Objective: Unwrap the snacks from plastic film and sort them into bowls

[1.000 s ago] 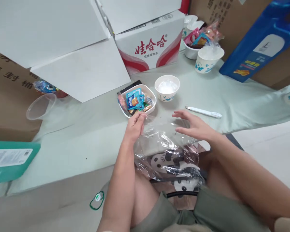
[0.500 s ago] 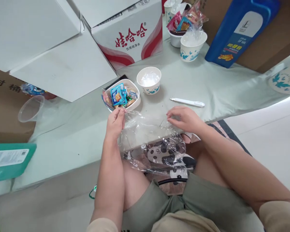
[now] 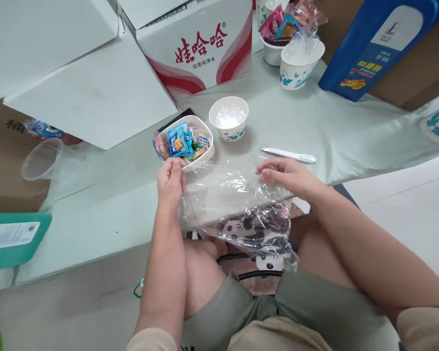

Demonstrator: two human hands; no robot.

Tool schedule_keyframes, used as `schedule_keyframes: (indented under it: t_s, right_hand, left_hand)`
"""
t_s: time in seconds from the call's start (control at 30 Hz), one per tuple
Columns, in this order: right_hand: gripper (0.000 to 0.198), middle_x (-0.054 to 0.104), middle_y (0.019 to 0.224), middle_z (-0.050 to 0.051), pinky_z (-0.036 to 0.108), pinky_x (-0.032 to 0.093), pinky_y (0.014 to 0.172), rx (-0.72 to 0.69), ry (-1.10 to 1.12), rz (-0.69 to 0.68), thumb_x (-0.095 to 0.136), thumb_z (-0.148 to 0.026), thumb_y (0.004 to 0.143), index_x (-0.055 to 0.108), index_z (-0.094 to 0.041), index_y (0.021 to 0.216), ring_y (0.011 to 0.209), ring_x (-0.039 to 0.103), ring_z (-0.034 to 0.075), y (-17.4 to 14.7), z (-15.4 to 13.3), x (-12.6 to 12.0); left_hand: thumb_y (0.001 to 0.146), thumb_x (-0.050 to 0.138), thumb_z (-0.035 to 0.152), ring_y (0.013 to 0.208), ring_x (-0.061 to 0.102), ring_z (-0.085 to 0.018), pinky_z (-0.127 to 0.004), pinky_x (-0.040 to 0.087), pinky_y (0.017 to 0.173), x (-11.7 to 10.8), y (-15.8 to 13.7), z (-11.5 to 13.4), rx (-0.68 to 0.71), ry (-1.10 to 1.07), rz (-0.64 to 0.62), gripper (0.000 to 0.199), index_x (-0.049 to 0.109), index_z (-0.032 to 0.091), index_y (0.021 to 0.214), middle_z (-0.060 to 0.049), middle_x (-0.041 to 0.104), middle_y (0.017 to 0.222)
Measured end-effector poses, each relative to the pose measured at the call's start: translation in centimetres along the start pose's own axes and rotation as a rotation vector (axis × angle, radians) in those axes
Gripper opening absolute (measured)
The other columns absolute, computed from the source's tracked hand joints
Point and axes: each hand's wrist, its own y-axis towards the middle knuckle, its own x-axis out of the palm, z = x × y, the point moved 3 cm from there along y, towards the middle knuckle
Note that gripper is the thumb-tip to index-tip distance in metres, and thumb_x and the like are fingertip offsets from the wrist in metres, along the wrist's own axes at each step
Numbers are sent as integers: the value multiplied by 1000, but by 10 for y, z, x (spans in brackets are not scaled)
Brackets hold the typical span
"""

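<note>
A clear plastic bag (image 3: pixel 229 187), thin and crinkled, stretches between my hands and hangs over the table edge above my lap. My left hand (image 3: pixel 171 181) is closed in a pinch on its left edge, just in front of a white bowl (image 3: pixel 206 157) of wrapped snacks (image 3: pixel 183 140). My right hand (image 3: pixel 283 175) has its fingers curled together on the bag's right side. Close behind that hand lies a white utility knife (image 3: pixel 289 154). A paper cup (image 3: pixel 232 135) with clear plastic inside stands right of the bowl.
White cartons (image 3: pixel 76 92) and a red-and-white water carton (image 3: pixel 208 58) stand behind. Back right are another paper cup (image 3: pixel 296 73), a snack-filled bowl (image 3: pixel 272 52) and a blue bottle (image 3: pixel 373 53). At left are a clear plastic cup (image 3: pixel 42 158) and a green pouch (image 3: pixel 18 239).
My hands have moved slightly apart, spreading the clear bag wider between them. Its lower part now hangs further to the right. The view has shifted a little.
</note>
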Motion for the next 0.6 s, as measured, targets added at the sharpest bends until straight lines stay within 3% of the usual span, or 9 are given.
schedule_keyframes:
  t_s: [0.17, 0.3, 0.37, 0.43, 0.6]
  right_hand:
    - [10, 74, 97, 6, 31, 61, 71, 101, 222, 136, 65, -33, 90, 68, -24, 88, 74, 69, 14, 9, 13, -1]
    - [13, 73, 95, 4, 25, 50, 47, 48, 257, 234, 65, -37, 90, 66, -26, 97, 53, 58, 9, 17, 14, -2]
    - [18, 71, 85, 1, 23, 37, 39, 15, 216, 317, 62, -41, 92, 65, -26, 100, 43, 44, 7, 20, 12, -3]
    - [23, 69, 74, 0, 24, 32, 39, -36, 119, 395, 60, -44, 92, 66, -24, 102, 42, 40, 8, 21, 8, -6]
    - [39, 68, 63, 4, 30, 41, 56, -57, -239, 350, 61, -54, 91, 70, -19, 76, 60, 58, 16, 20, -1, -4]
  left_hand:
    - [84, 62, 71, 26, 27, -8, -25, 16, 32, -2, 0, 1, 26, 5, 34, 48, 59, 23, 79, 11, 34, 35]
    - [83, 63, 71, 27, 29, -8, -25, 14, 34, 4, -4, 5, 25, 15, 5, 49, 60, 22, 77, 9, 37, 35]
    - [82, 65, 70, 28, 30, -8, -25, 14, 34, 7, -6, 6, 15, 21, -6, 50, 61, 21, 77, 9, 39, 35]
    - [83, 64, 70, 29, 31, -8, -24, 15, 34, 6, -8, 5, 6, 27, 0, 50, 61, 21, 78, 9, 39, 36]
    - [84, 62, 70, 29, 28, -8, -23, 17, 33, -4, -9, -1, -17, 11, 148, 48, 59, 22, 79, 11, 34, 37]
